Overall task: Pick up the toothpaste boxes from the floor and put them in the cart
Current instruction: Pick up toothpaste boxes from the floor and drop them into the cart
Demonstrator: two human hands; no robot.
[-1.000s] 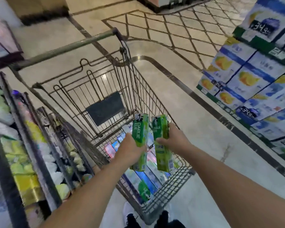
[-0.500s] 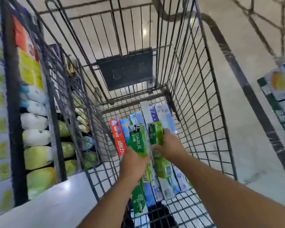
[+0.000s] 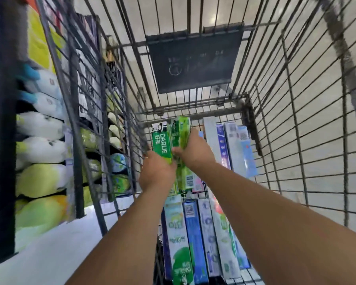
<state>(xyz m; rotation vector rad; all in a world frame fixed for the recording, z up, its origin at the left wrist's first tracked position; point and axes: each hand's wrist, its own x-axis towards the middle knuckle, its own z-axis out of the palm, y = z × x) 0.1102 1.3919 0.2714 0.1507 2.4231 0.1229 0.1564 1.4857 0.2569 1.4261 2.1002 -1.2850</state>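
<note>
Both of my hands reach deep into the wire shopping cart point(image 3: 300, 124). My left hand point(image 3: 156, 173) grips a green Darlie toothpaste box point(image 3: 161, 144), held lengthwise near the cart's left wall. My right hand point(image 3: 195, 153) grips a lighter green toothpaste box point(image 3: 183, 130) right beside it, the two boxes touching. Both boxes sit low, close over the cart floor. Several other toothpaste boxes lie flat in the cart: blue and white ones point(image 3: 232, 149) at the far right, and a row point(image 3: 195, 235) of green, blue and white ones nearer to me.
A dark plastic flap point(image 3: 193, 62) hangs on the cart's far end wall. Store shelves point(image 3: 39, 153) with white and yellow-green packs stand close along the cart's left side. Pale tiled floor point(image 3: 327, 182) shows through the right wire wall.
Both hands have gone further down and forward into the cart with their green boxes, and my view has dropped closer to the cart floor.
</note>
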